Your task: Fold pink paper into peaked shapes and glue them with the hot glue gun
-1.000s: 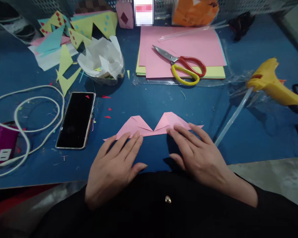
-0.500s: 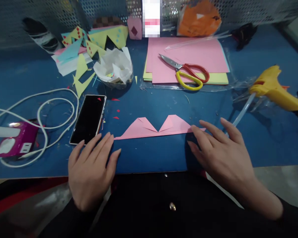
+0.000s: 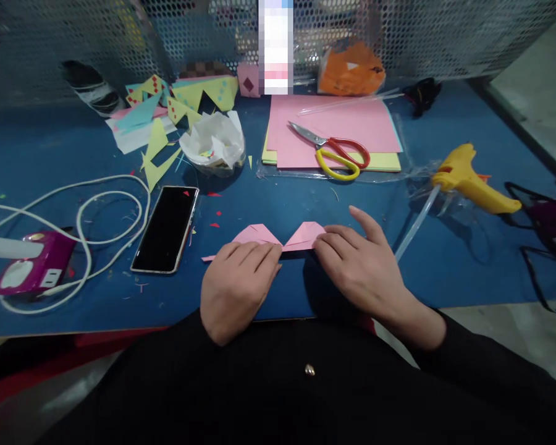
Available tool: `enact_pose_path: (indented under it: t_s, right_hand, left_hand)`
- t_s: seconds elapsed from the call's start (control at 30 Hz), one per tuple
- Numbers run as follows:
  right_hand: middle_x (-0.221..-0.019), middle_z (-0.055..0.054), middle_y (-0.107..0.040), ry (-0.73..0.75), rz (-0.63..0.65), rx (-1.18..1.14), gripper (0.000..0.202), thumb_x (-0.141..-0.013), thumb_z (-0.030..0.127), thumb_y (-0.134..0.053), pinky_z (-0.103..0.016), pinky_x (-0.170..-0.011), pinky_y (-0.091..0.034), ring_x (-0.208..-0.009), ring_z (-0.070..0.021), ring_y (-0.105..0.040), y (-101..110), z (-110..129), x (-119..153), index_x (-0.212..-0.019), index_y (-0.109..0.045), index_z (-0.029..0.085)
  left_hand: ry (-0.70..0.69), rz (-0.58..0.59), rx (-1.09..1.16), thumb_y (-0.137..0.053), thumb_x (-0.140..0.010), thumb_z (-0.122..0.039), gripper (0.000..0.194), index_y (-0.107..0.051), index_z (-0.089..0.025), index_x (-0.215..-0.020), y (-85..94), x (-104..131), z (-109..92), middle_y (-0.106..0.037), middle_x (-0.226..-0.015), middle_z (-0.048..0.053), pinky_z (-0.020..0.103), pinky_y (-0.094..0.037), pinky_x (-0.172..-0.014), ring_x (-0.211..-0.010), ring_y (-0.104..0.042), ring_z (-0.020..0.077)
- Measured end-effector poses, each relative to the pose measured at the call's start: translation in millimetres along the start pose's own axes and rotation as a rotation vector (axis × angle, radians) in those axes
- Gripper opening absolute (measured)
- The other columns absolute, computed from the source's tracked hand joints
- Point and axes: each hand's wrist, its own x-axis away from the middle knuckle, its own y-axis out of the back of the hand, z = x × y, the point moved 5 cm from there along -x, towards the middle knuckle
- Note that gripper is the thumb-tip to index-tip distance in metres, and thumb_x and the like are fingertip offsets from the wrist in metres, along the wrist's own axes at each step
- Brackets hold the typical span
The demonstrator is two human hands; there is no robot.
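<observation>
A folded pink paper (image 3: 303, 236) with two flat-topped peaks and a V notch between them lies near the front of the blue table. My left hand (image 3: 241, 285) covers its lower left part, fingers together over the bottom edge and the thumb tucked close beside them. Its thin left tip pokes out past that hand. At the right peak, my right hand (image 3: 359, 269) has its bent fingertips closed on the paper's edge, while one finger sticks up. The paper's right end is hidden under this hand.
Red-and-yellow-handled scissors (image 3: 336, 151) rest on pink and yellow sheets (image 3: 282, 106). A yellow glue gun (image 3: 477, 185) is at right. Left of the paper are a phone (image 3: 165, 228), white cable (image 3: 81, 210) and purple packet (image 3: 34, 262). Behind stands a scrap-filled bowl (image 3: 215, 145).
Both hands have moved inward from the paper's two ends towards its middle. My left hand now covers its lower left part, and the fingers of both hands have bent in. The view has shifted slightly.
</observation>
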Motion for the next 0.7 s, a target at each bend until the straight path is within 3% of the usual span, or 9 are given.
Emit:
enact_pose_path:
  t_s: [0.2, 0.33, 0.57, 0.7]
  right_hand:
    - [-0.086, 0.001, -0.075, -0.109, -0.069, -0.177, 0.02, -0.097, 0.012, -0.051, -0.05, -0.117, -0.032, -0.096, -0.0165, -0.069, 15, -8, -7, -0.087, -0.065, 0.021]
    - [-0.082, 0.0, -0.075, -0.166, -0.107, -0.285, 0.02, -0.099, 0.019, -0.052, -0.051, -0.116, -0.032, -0.094, -0.0174, -0.072, 18, -13, -10, -0.084, -0.065, 0.02]
    - [-0.077, 0.002, -0.074, -0.295, -0.094, -0.502, 0.017, -0.096, 0.023, -0.059, -0.053, -0.116, -0.03, -0.094, -0.0196, -0.073, 12, -38, -3, -0.08, -0.064, 0.021]
    - [-0.081, 0.002, -0.074, -0.483, -0.15, -0.584, 0.017, -0.093, 0.029, -0.062, -0.052, -0.114, -0.033, -0.088, -0.0188, -0.073, 12, -64, 11, -0.078, -0.065, 0.022]
  left_hand:
    - [-0.02, -0.053, -0.052, -0.062, -0.092, -0.018, 0.01, -0.072, -0.016, -0.09, 5.0, -23, 6, -0.072, -0.081, 0.003, 0.038, -0.041, -0.074, -0.08, -0.065, 0.0227]
    - [-0.019, -0.067, 0.011, -0.062, -0.094, -0.023, 0.012, -0.071, -0.019, -0.087, 8.8, -31, 11, -0.071, -0.082, 0.001, 0.038, -0.04, -0.08, -0.082, -0.063, 0.0221]
    - [0.049, 0.116, 0.282, -0.055, -0.098, -0.029, 0.021, -0.067, -0.021, -0.082, 6.2, -43, 30, -0.07, -0.083, 0.0, 0.039, -0.036, -0.086, -0.089, -0.062, 0.021]
    - [0.135, 0.207, 0.408, -0.056, -0.097, -0.029, 0.025, -0.066, -0.021, -0.076, 6.9, -48, 43, -0.071, -0.081, -0.001, 0.036, -0.037, -0.083, -0.084, -0.063, 0.0182]
